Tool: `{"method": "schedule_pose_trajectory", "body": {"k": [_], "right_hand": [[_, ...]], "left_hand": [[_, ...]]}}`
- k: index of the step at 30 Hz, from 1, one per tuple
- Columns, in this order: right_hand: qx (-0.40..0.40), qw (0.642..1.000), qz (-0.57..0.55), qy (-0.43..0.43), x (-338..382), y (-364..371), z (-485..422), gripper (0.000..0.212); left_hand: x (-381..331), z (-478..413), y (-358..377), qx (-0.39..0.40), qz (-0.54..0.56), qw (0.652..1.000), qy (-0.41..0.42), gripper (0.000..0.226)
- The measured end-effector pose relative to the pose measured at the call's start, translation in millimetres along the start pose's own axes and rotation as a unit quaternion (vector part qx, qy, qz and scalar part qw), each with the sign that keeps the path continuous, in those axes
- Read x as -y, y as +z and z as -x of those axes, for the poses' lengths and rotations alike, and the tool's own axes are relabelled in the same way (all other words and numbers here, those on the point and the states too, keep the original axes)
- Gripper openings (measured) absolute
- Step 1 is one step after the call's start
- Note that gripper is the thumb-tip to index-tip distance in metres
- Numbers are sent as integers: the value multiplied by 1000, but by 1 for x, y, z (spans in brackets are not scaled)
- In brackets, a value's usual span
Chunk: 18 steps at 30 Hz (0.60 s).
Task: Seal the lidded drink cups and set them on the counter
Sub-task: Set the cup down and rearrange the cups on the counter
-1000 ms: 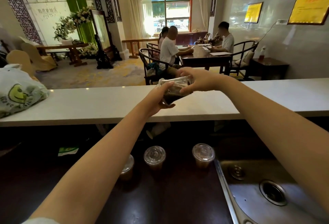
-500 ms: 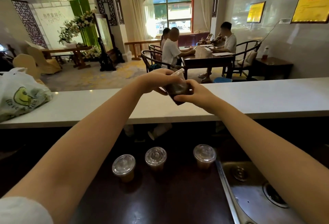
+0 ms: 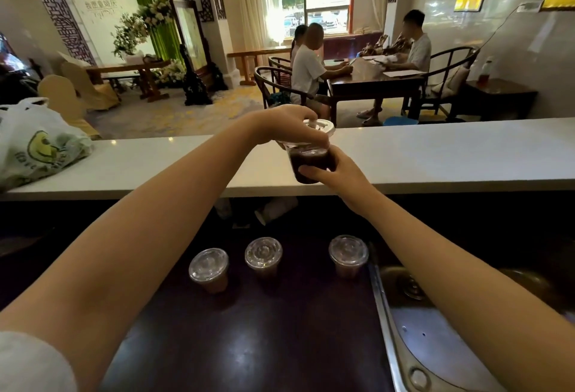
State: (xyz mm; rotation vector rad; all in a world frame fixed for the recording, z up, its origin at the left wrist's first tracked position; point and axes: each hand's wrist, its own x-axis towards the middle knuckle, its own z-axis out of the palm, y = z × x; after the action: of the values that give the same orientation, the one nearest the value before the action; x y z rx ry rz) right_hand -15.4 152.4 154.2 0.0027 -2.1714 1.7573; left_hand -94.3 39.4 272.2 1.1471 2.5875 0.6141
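Note:
A clear plastic cup of dark drink [image 3: 308,159] is held nearly upright over the near edge of the white counter [image 3: 435,155]. My left hand [image 3: 289,125] grips its clear lid from above, fingers wrapped round the rim. My right hand [image 3: 329,172] holds the cup's lower body from the right. Below, on the dark lower worktop [image 3: 264,345], stand three more lidded cups in a row: a left cup [image 3: 208,268], a middle cup [image 3: 264,254] and a right cup [image 3: 348,253].
A white plastic bag with a smiley print [image 3: 37,148] lies on the counter's left end. A steel sink [image 3: 441,329] lies at the lower right beside the cups. Beyond the counter, people sit at a dark wooden table [image 3: 373,80].
The cup was tipped on its side between my hands; now it stands nearly upright. My left hand moved on top of the lid and my right hand dropped to the cup's base.

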Motion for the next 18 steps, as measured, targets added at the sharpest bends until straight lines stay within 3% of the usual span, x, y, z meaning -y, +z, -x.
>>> {"method": "schedule_pose_trajectory", "body": {"k": [6,12,14,18], "right_hand": [[130,980,123,88,-49,-36,17,59],[213,879,385,187,-126,-53,38,95],[219,861,412,203,-141,-49,40,105],[199,866,401,222,-161,-38,38,113]], "left_hand": [[18,0,38,-21,40,998,-33,69],[43,7,84,-16,-16,999,-28,70],[50,8,96,-7,-16,999,-29,71],[67,3,125,9,-13,999,-30,73]]}}
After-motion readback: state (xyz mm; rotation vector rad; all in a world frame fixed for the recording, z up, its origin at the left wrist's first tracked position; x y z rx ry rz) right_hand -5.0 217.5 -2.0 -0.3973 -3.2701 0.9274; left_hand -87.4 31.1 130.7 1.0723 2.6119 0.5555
